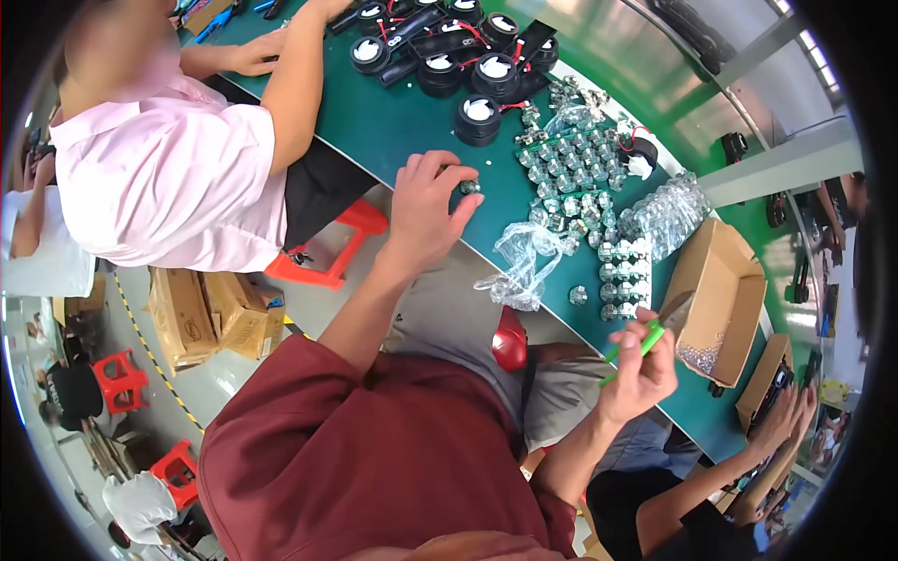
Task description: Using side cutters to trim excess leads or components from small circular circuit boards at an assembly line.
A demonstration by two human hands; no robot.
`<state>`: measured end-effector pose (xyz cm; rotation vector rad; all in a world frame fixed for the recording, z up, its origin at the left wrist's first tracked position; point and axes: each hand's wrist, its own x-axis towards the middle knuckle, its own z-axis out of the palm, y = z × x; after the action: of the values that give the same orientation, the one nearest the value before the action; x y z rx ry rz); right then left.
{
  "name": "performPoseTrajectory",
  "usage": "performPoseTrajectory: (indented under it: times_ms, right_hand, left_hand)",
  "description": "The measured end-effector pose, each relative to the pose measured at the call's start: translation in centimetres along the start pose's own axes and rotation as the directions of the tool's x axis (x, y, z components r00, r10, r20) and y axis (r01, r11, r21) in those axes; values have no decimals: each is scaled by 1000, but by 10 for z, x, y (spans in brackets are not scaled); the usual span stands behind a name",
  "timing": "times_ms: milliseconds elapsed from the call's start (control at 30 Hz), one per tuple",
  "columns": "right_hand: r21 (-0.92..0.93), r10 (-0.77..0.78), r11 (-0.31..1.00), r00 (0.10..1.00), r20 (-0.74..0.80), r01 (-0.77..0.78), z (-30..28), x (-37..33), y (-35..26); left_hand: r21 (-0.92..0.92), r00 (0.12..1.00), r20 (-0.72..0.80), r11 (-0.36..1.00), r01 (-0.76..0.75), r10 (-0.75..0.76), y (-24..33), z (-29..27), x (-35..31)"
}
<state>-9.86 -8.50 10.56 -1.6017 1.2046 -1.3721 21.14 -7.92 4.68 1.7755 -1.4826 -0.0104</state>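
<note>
My left hand (426, 210) rests at the near edge of the green table. Its thumb and fingers curl around a small shiny part (470, 187), partly hidden by the fingers. Raised near the table's right side, my right hand (641, 374) is closed on a green-handled tool (645, 342) with a dark grey tip; its exact kind is unclear. Between my hands lie a crumpled clear plastic bag (524, 266) and a single clear-and-metal part (578, 295). Beyond them, rows of similar small parts (571, 161) cover the table.
Black round units with white centres and red wires (496, 75) crowd the back. An open cardboard box (716, 299) holds tiny shiny pieces. A bubble-wrapped bundle (669, 213) lies beside it. A co-worker in pink (178, 178) sits left; another person's hands (781, 421) work at right.
</note>
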Motion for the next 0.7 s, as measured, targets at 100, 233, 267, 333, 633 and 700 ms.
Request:
performPoseTrajectory:
  times_ms: [100, 233, 267, 333, 633, 700]
  right_hand:
    - [85, 152, 984, 986, 75, -158, 6, -15, -4]
    - [80, 136, 984, 963, 233, -158, 15, -31, -6]
    - [57, 101, 991, 953, 285, -121, 17, -32, -9]
    - [90, 90, 988, 951, 295, -122, 24, -34, -13]
    - [376, 59, 914, 967, 247, -152, 21, -29, -15]
    - [473, 85, 856, 959, 269, -208, 19, -34, -15]
  left_hand:
    - [-11, 998, -51, 1000, -29, 29, 7, 0, -1]
    - [-668, 981, 66, 722, 181, -185, 43, -2, -20]
    - [-763, 973, 115, 610, 214, -198, 57, -7, -24]
    - [-851, 965, 210, 457, 258, -154, 76, -13, -34]
    - [-867, 925, 349, 428, 257, 151, 119, -24, -49]
    - [-856, 905, 375, 451, 254, 202, 121, -21, -51]
